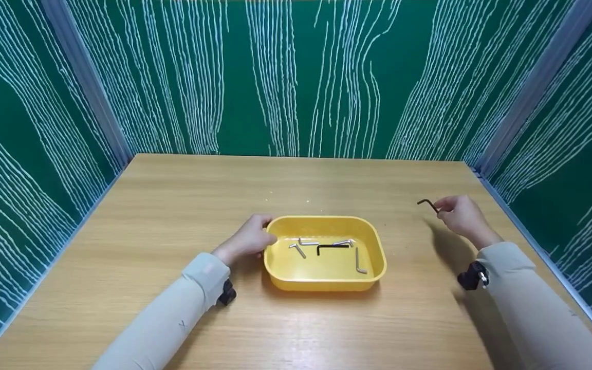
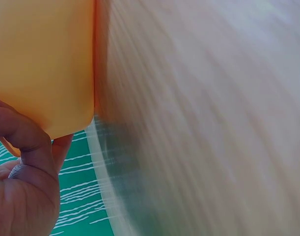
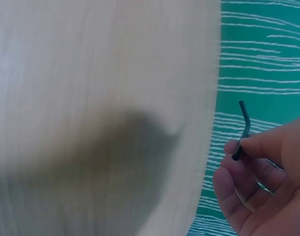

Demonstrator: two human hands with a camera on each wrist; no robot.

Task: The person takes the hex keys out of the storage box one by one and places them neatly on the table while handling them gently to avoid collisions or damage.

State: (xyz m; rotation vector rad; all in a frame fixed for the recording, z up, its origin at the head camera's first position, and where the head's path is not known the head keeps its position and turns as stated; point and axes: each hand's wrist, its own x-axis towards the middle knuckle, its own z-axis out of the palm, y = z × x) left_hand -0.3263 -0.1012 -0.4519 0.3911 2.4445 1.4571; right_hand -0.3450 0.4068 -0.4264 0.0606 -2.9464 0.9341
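Observation:
A yellow plastic tray (image 1: 327, 285) stands on the wooden table, holding several silver hex keys (image 1: 361, 262) and a black hex key (image 1: 333, 246). My left hand (image 1: 247, 237) grips the tray's left end, thumb over the rim; in the left wrist view its curled fingers (image 2: 29, 132) lie against the yellow wall. Off to the right of the tray, my right hand (image 1: 463, 218) pinches another black hex key (image 1: 427, 203) between thumb and fingers. The right wrist view shows this key (image 3: 246, 120) raised, its bent end pointing away from the hand, with a shadow on the table.
The wooden table (image 1: 183, 190) reaches back to green walls (image 1: 409, 46) with white wavy lines. A few pale specks (image 1: 270, 192) lie on the table behind the tray. Metal posts (image 1: 537, 82) stand at the back corners.

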